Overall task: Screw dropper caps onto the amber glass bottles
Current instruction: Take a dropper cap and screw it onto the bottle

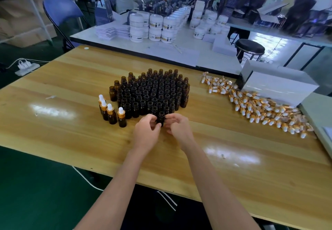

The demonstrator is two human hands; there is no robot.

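A dense cluster of open amber glass bottles (152, 91) stands mid-table. One uncapped amber bottle (160, 117) sits at the cluster's near edge, between my hands. My left hand (146, 132) pinches its lower left side with thumb and fingers. On its right side my right hand (177, 127) has curled fingertips against it. Several capped bottles (112, 113) with gold collars and white bulbs stand in a row to the left. Over on the right lies a loose pile of dropper caps (260, 107).
The wooden table (71, 122) has bare surface left and near. A white box (276, 84) stands behind the caps at the right edge. Behind it, a white table holds white jars (156, 26) and a person. A black stool (249, 47) and blue chair (61, 12) stand beyond.
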